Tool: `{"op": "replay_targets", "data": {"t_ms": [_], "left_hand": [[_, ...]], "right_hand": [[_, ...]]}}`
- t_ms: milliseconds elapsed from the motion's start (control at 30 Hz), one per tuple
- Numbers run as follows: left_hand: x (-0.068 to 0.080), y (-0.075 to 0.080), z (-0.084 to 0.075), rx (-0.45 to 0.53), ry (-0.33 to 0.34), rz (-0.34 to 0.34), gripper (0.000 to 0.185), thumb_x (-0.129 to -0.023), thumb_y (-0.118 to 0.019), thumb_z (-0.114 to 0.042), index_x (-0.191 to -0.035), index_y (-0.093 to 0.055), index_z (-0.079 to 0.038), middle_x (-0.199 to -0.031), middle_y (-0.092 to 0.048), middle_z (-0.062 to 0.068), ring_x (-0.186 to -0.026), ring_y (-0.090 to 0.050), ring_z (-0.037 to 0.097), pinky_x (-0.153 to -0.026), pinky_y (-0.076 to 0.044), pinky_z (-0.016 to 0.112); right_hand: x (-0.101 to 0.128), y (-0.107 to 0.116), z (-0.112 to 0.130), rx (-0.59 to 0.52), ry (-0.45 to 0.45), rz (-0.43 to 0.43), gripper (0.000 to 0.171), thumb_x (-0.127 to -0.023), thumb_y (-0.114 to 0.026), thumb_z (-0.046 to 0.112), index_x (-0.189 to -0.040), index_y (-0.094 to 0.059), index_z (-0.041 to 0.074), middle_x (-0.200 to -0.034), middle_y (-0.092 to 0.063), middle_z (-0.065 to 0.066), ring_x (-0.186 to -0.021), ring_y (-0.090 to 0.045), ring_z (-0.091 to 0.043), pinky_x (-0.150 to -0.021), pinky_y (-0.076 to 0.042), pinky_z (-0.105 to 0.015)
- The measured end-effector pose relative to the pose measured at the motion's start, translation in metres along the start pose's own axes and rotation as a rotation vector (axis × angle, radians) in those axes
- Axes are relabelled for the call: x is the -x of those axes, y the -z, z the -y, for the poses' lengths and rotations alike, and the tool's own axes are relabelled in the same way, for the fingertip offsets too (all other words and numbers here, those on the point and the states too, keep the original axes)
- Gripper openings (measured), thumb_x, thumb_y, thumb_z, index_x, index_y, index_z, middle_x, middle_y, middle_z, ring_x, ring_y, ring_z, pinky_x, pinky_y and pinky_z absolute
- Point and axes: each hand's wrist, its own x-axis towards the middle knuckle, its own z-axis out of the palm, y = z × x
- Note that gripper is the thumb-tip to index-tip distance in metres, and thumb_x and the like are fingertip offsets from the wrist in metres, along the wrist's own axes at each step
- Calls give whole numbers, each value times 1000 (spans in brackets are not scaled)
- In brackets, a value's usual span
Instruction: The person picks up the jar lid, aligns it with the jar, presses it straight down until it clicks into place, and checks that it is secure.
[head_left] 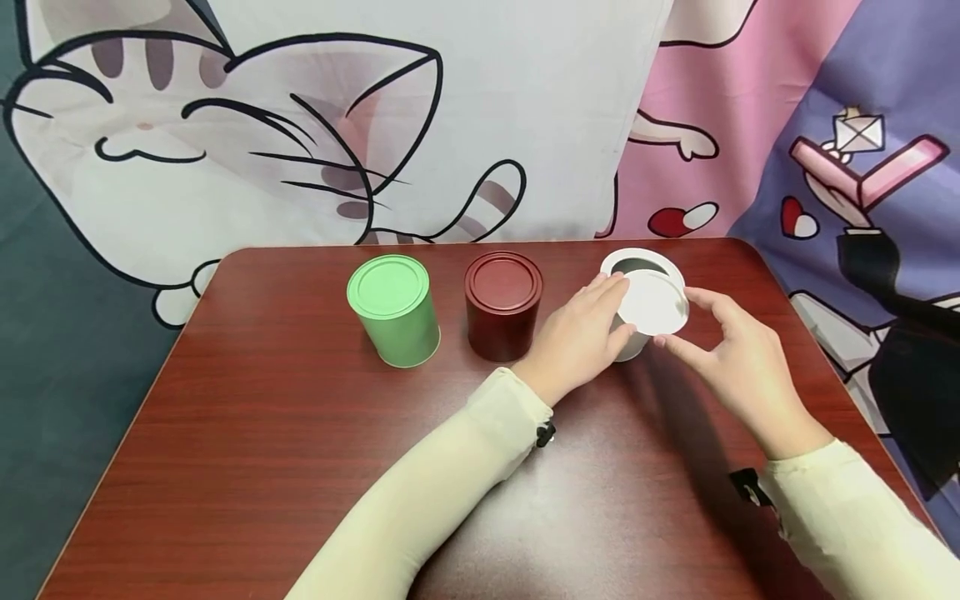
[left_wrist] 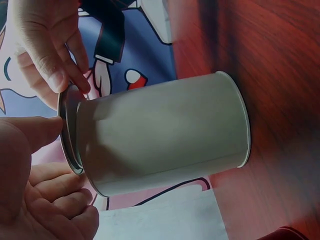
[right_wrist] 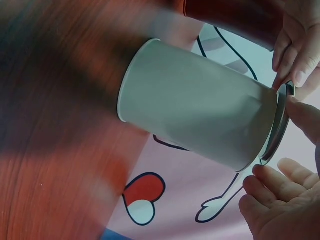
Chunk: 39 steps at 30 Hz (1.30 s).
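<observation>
Both hands hold a round white lid (head_left: 654,303) by its edge, over the top of a pale can (head_left: 630,348). It sits off-centre, so the dark opening shows behind it at the far left. My left hand (head_left: 573,337) has its fingers and thumb at the lid's left edge. On the opposite side, my right hand (head_left: 738,367) holds the rim between thumb and fingers. In the left wrist view, the can (left_wrist: 165,135) stands upright on the table, and the lid (left_wrist: 68,130) is slightly tilted at its rim.
A dark red can (head_left: 502,304) stands closed, left of my left hand. Further left is a closed green can (head_left: 393,308). The brown wooden table (head_left: 300,483) ends at a back edge, behind which hangs a printed cartoon cloth (head_left: 555,108).
</observation>
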Motion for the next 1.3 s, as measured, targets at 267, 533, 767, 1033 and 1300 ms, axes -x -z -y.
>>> {"op": "replay_targets", "data": {"t_ms": [267,533,767,1033,1300], "left_hand": [[-7,-1,3,-7,3,-7,59,-101,-60,-36,-151,-44,-10,-157,-43,1,-147,-34,14,-115,-35,28],[-11,0,4,-2,14,-7,59,-101,-60,-36,-151,-44,-9,-156,-44,1,-147,-34,14,-116,-33,27],[-16,2,4,13,9,-7,58,-101,-60,-34,-151,-45,-8,-155,-45,3,-146,-36,14,-115,-33,27],[-20,2,7,34,21,-2,59,-100,-59,-34,-151,-44,-8,-155,-45,2,-146,-36,15,-116,-33,27],[-28,4,8,68,60,20,59,-100,-60,-33,-152,-43,-11,-156,-45,1,-146,-36,15,-115,-35,29]], "right_hand": [[-9,2,-2,-16,-9,39,67,-81,-85,30,-138,-57,7,-132,-62,-18,-106,-61,-41,-90,-44,-56],[-16,4,-2,-5,7,79,67,-84,-82,29,-140,-55,3,-134,-60,-22,-121,-54,-45,-95,-42,-61],[-21,5,-5,1,1,92,65,-86,-80,31,-140,-55,4,-133,-60,-21,-120,-55,-45,-94,-42,-61],[-25,4,-6,1,-8,108,65,-87,-79,33,-140,-55,4,-134,-60,-20,-121,-54,-45,-95,-41,-61],[-33,4,-5,15,-37,130,67,-87,-79,37,-139,-54,4,-135,-59,-21,-123,-53,-45,-99,-40,-61]]}}
